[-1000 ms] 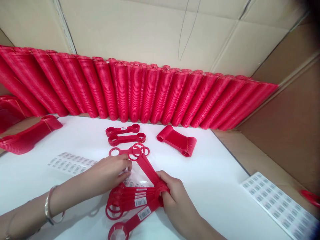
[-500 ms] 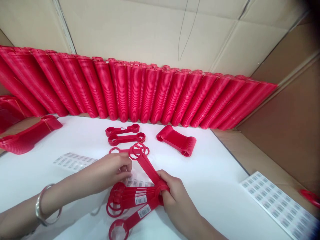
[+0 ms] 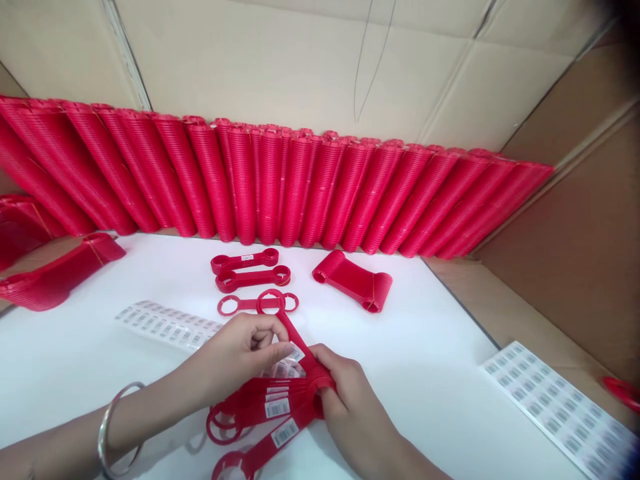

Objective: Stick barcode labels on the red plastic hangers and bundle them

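My right hand (image 3: 357, 403) grips a fan of flat red plastic links with ring ends (image 3: 257, 453) by one end. Several links in the fan carry white barcode stickers (image 3: 285, 433). Thumb and fingers of my left hand (image 3: 253, 343) are pinched on the edge of a barcode label (image 3: 296, 351), which lies against the topmost link of the fan. A sheet of barcode labels (image 3: 165, 325) extends beneath my left forearm, partly hidden by the hand and the links. Just beyond the fan lies a single loose red link (image 3: 247, 304).
Two small stacks of links (image 3: 253, 277) and a banded bundle (image 3: 353, 280) lie on the white table. Tall red stacks (image 3: 300, 193) line the cardboard wall. Another label sheet (image 3: 555, 407) is at right, and more bundles (image 3: 65, 270) at left.
My left hand has moved right, onto the top link, where a barcode label now shows at its fingertips. The label sheet under that arm has shifted slightly right. My right hand keeps its grip.
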The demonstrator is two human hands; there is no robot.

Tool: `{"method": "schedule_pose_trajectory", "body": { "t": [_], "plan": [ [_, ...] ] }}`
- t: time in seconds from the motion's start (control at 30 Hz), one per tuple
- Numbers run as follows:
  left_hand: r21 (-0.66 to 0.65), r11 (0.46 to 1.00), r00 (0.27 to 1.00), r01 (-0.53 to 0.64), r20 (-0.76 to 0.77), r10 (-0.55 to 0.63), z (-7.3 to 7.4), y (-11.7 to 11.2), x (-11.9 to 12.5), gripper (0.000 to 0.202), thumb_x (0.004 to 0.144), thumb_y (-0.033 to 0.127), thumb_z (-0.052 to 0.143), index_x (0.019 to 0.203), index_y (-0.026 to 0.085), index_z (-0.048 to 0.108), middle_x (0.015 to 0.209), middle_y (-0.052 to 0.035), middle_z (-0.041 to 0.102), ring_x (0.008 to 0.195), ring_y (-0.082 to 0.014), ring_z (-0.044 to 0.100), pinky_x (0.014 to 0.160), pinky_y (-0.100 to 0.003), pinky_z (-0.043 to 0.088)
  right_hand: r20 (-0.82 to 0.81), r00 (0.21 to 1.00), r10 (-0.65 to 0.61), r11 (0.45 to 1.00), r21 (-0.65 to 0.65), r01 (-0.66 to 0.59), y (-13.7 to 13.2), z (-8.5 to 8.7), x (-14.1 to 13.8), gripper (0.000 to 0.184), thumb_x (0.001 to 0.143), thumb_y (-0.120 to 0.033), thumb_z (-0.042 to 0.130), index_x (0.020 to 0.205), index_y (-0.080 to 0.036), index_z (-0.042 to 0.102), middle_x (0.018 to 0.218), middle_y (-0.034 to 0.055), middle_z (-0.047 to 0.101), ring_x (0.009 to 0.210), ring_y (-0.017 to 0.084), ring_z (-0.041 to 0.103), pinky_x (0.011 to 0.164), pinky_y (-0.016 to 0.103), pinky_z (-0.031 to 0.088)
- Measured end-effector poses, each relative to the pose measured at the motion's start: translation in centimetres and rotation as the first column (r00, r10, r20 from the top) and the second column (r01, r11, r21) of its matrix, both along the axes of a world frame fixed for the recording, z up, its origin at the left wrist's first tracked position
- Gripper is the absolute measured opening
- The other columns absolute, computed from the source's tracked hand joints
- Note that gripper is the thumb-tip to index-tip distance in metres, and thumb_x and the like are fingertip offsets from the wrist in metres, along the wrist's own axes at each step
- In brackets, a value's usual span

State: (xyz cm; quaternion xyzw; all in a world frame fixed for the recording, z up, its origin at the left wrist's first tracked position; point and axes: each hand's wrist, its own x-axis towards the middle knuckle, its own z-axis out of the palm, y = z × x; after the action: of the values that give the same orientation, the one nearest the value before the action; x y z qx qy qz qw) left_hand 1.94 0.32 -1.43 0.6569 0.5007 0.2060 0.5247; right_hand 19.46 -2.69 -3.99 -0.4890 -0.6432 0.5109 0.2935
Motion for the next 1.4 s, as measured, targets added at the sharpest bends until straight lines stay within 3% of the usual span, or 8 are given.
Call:
{"method": "schedule_pose_trajectory", "body": {
  "t": [0.43,0.57,0.67,0.8,0.9,1.0,1.27,1.4],
  "plan": [
    [0.016,1.0,0.998,-0.007,-0.057,0.008,-0.1,0.0,0.2,0.031,0.081,0.047,0.05,0.072,0.018,0.055,0.049,0.0068,0.047,0.046,-0.0082,0.042,0.044,-0.019,0.028,0.032,0.999,0.029,0.998,0.046,-0.03,-0.3,0.1,0.1,0.03,0.063,0.0,0.031,0.073,-0.019,0.051,0.066,-0.002,0.058,0.068,0.013,0.054,0.062,0.022,0.039],
    [0.23,0.972,0.971,0.039,-0.239,0.018,-0.5,-0.2,0.0,0.032,0.085,0.046,0.044,0.07,0.019,0.053,0.05,0.0057,0.048,0.047,-0.0089,0.043,0.046,-0.02,0.031,0.042,0.999,0.031,0.998,0.058,-0.033,-0.3,0.0,0.1,0.031,0.063,0.0,0.032,0.076,-0.019,0.053,0.072,-0.0008,0.061,0.069,0.013,0.054,0.064,0.023,0.04],
    [0.522,0.832,0.891,0.191,-0.448,0.077,-1.1,-0.5,0.1,0.03,0.088,0.038,0.04,0.069,0.018,0.053,0.054,0.0038,0.05,0.048,-0.0101,0.044,0.048,-0.023,0.034,0.032,0.998,0.052,0.996,0.076,-0.054,-0.3,-0.2,0.1,0.033,0.063,0.0,0.032,0.079,-0.019,0.054,0.079,0.0004,0.063,0.072,0.014,0.056,0.068,0.024,0.041],
    [0.793,0.442,0.778,0.42,-0.565,0.274,-1.9,-0.7,0.2,0.029,0.089,0.036,0.039,0.071,0.018,0.053,0.07,-0.003,0.058,0.057,-0.0149,0.053,0.047,-0.026,0.038,0.023,0.997,0.068,0.994,0.089,-0.069,-0.3,-0.3,0.1,0.034,0.063,0.001,0.032,0.081,-0.018,0.054,0.081,0.0015,0.062,0.072,0.014,0.055,0.067,0.024,0.041],
    [0.815,0.333,0.735,0.474,-0.574,0.361,-2.0,-0.8,0.2,0.032,0.088,0.042,0.039,0.079,0.016,0.054,0.095,-0.0118,0.06,0.075,-0.0202,0.059,0.052,-0.028,0.046,0.043,0.997,0.057,0.994,0.094,-0.061,-0.4,-0.2,0.1,0.031,0.062,0.001,0.032,0.076,-0.018,0.051,0.075,0.0007,0.06,0.068,0.013,0.053,0.065,0.023,0.04],
    [0.809,0.344,0.715,0.478,-0.585,0.383,-2.0,-0.9,0.2,0.035,0.088,0.046,0.037,0.085,0.016,0.055,0.111,-0.0159,0.056,0.084,-0.0228,0.06,0.056,-0.03,0.05,0.034,0.998,0.06,0.993,0.101,-0.063,-0.5,-0.2,0.1,0.032,0.061,0.001,0.031,0.077,-0.019,0.051,0.078,0.0004,0.061,0.069,0.013,0.053,0.066,0.023,0.04],
    [0.787,0.467,0.698,0.403,-0.595,0.399,-1.9,-0.2,-0.4,0.054,0.082,0.061,0.036,0.108,0.014,0.048,0.121,-0.0184,0.05,0.083,-0.0243,0.062,0.054,-0.031,0.052,-0.009,0.998,0.059,0.995,0.082,-0.058,-0.4,-0.2,0.2,0.035,0.063,0.001,0.032,0.08,-0.019,0.055,0.078,0.0001,0.061,0.069,0.013,0.054,0.065,0.023,0.04],
    [0.765,0.564,0.727,0.312,-0.574,0.376,-1.6,0.6,-0.7,0.041,0.089,0.048,0.031,0.114,0.017,0.042,0.114,-0.0123,0.05,0.079,-0.0194,0.061,0.05,-0.026,0.049,-0.054,0.996,0.074,0.996,0.048,-0.071,-0.5,0.0,0.0,0.033,0.065,0.0,0.031,0.078,-0.019,0.055,0.076,-0.001,0.061,0.069,0.013,0.055,0.064,0.023,0.04]
  ]
}}
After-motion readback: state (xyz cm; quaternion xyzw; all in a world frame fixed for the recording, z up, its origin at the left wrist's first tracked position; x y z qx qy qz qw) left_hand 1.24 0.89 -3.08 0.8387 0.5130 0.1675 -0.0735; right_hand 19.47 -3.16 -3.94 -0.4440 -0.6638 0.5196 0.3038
